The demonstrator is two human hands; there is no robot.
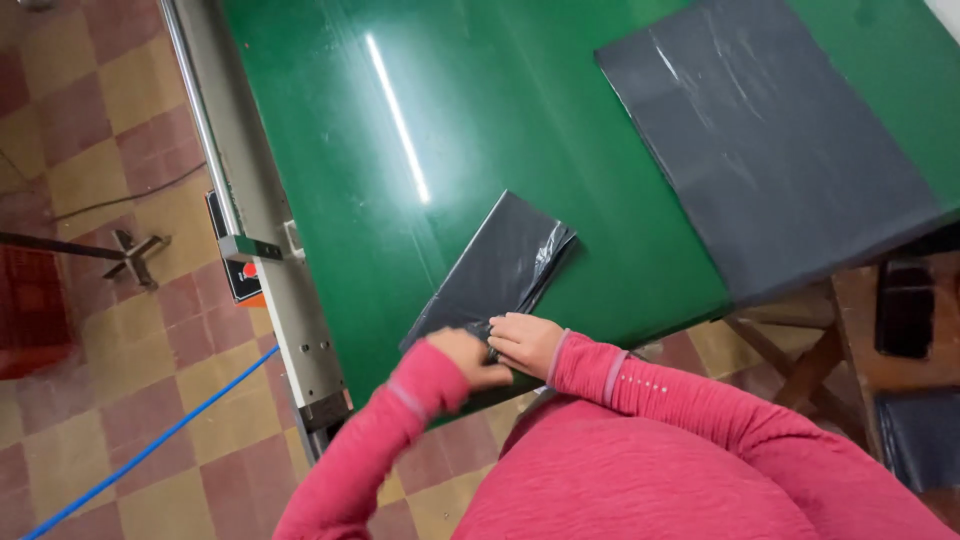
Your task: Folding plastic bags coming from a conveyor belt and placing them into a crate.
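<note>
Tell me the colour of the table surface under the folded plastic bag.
Glossy dark green table surface, seen best in the head view; the folded plastic bag is dark grey.

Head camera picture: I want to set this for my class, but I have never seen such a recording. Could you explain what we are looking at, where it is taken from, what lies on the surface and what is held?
There is no machine here: a person in pink sleeves works with two bare hands. The single picture comes from a camera worn on their head, looking down. Before them is a shiny green table with a metal rail along its left edge. Both the left hand and the right hand press on the near end of a folded dark grey plastic bag; whether the fingers pinch it or only rest on it I cannot tell. A larger flat stack of grey sheets lies at the far right. The tiled floor carries a blue hose.
</note>
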